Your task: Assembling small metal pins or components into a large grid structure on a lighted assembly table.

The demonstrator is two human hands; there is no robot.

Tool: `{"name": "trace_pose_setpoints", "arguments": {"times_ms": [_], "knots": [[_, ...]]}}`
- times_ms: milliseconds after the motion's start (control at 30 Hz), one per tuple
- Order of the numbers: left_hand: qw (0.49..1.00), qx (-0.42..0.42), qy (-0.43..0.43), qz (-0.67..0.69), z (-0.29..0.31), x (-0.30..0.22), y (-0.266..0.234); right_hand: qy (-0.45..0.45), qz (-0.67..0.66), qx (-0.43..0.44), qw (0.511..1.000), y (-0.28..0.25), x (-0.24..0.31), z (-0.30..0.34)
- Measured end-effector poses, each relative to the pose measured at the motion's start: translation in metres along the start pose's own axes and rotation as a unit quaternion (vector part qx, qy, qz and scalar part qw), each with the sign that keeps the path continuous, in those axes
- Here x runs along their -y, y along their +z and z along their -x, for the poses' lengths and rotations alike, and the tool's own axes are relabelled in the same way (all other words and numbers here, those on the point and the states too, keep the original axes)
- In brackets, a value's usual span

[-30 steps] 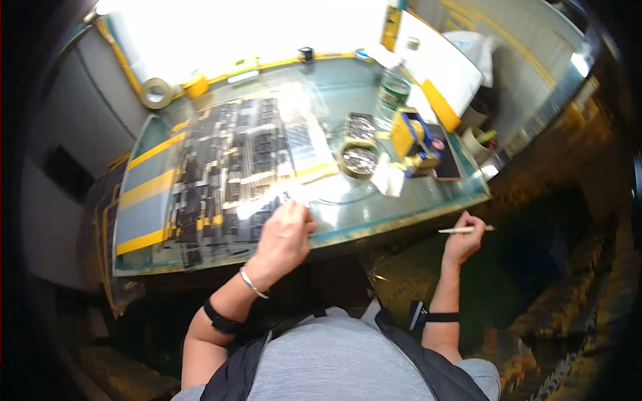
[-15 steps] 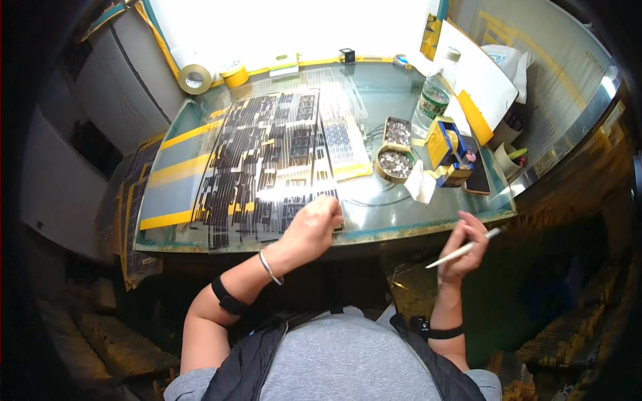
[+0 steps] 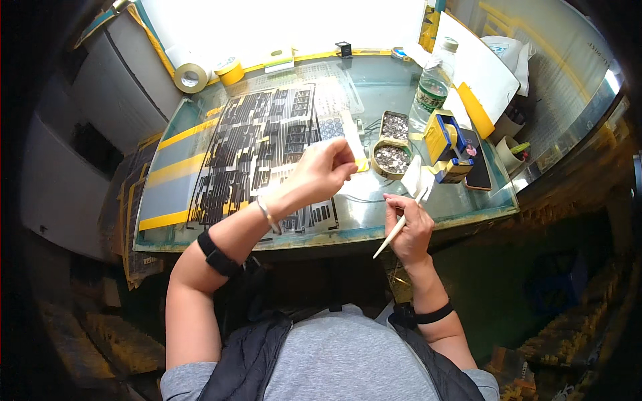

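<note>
My left hand is raised over the right edge of a clear film sheet with black printed patterns. Its fingers are curled together, and whatever they may pinch is too small to make out. Near the front edge of the glass-topped table, my right hand grips a slim white pen-shaped tool, its tapered tip pointing down and left. Just beyond that hand lies a crumpled white tissue. A round tin and a rectangular tin, both full of small dark and pale bits, stand farther back.
Right of the tins are a yellow-and-blue tape dispenser, a phone and a plastic bottle. Tape rolls stand at the back left. A bright white panel rises behind the table.
My left hand has moved up and slightly right, away from the film's lower edge. My right hand has come left and nearer the table's middle, still gripping the white tool.
</note>
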State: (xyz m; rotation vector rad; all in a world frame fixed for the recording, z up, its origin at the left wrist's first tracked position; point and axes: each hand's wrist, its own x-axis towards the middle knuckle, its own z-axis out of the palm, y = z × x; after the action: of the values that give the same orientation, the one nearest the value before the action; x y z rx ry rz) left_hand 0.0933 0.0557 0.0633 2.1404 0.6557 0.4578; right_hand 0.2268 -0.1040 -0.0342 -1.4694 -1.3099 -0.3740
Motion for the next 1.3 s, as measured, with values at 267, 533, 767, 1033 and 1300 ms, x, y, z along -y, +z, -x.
{"name": "trace_pose_setpoints", "arguments": {"times_ms": [267,533,767,1033,1300], "knots": [[0.984,0.031,-0.011,0.172,-0.057,0.011,0.020,0.000,0.005,0.004,1.000,-0.001,0.002,-0.005],[0.979,0.030,-0.029,0.201,-0.046,0.010,0.003,0.003,0.007,0.010,1.000,-0.001,0.000,-0.002],[0.964,0.039,-0.066,0.253,-0.004,0.020,-0.040,0.003,0.007,0.009,1.000,0.000,0.000,0.000],[0.910,0.049,-0.129,0.390,0.017,0.031,-0.055,0.004,0.009,0.006,1.000,0.001,0.000,-0.002],[0.897,0.053,-0.137,0.417,0.027,0.028,-0.065,0.003,0.012,0.009,1.000,0.001,0.000,-0.001]]}}
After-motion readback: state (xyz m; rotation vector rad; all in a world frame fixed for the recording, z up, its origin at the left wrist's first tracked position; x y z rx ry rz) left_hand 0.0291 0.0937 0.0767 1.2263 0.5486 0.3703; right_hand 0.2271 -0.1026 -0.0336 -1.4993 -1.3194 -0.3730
